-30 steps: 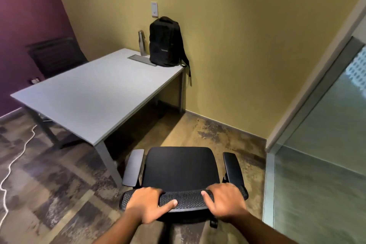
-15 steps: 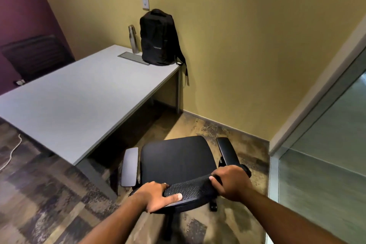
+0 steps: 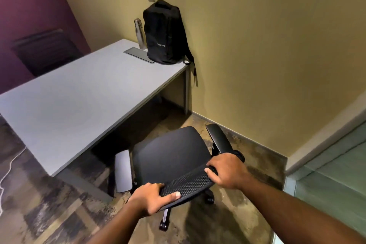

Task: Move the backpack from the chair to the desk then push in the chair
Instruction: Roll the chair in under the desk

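A black backpack [image 3: 164,33] stands upright on the far right corner of the grey desk [image 3: 79,95], leaning against the yellow wall. The black office chair [image 3: 170,156] sits on the floor beside the desk's near right edge, its seat bare and turned toward the desk. My left hand [image 3: 152,199] grips the left end of the mesh backrest top. My right hand [image 3: 227,170] holds its right end. Both armrests are visible.
A metal bottle [image 3: 139,32] and a grey cable tray cover [image 3: 138,54] sit next to the backpack. Another dark chair [image 3: 45,49] stands behind the desk by the purple wall. A white cable [image 3: 8,166] lies on the floor at left. A glass partition [image 3: 326,174] is at right.
The chair has swung and rolled closer to the desk, its seat now angled toward the gap under the desktop. Both hands stayed gripped on the backrest.
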